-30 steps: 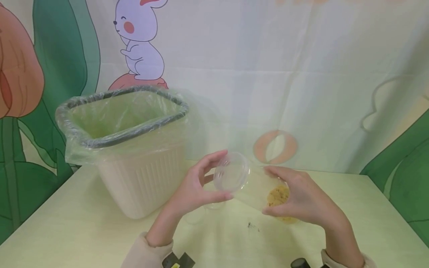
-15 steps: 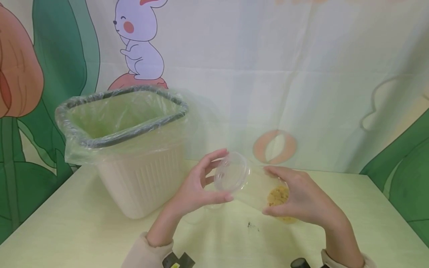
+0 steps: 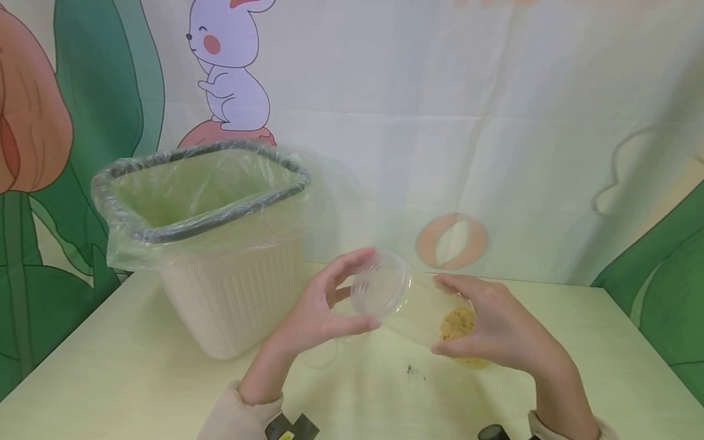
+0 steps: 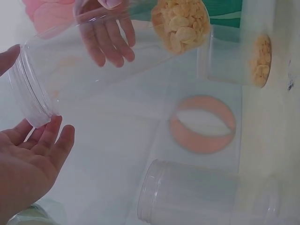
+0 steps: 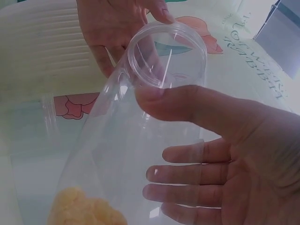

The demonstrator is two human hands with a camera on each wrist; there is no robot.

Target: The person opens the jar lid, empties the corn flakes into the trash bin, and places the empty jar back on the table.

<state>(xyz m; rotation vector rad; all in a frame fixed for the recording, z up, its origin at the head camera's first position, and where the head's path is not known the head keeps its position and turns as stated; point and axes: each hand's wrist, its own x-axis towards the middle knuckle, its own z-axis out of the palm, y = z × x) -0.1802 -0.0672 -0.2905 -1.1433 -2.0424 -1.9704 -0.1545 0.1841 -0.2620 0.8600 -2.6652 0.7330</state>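
Both hands hold a clear plastic jar (image 3: 420, 308) tilted over the table, with its round rimmed end up toward the left. Yellow flakes like cornflakes (image 4: 180, 26) lie in its lower right end. My left hand (image 3: 324, 302) grips the rimmed end between thumb and fingers. Around the lower body curl the thumb and fingers of my right hand (image 3: 508, 327). The left wrist view shows a second jar with flakes (image 4: 260, 61) beyond it and a clear jar with no visible contents (image 4: 197, 194) nearer, both standing on the table.
A cream waste bin (image 3: 236, 299) with a clear liner over its dark rim (image 3: 209, 223) stands on the left of the pale table (image 3: 110, 379). Small dark marks (image 3: 409, 369) show below the held jar. A printed curtain (image 3: 352, 116) hangs behind.
Both hands and the tilted jar stay almost in place; the left hand's fingers and thumb shift only slightly at the rimmed end.
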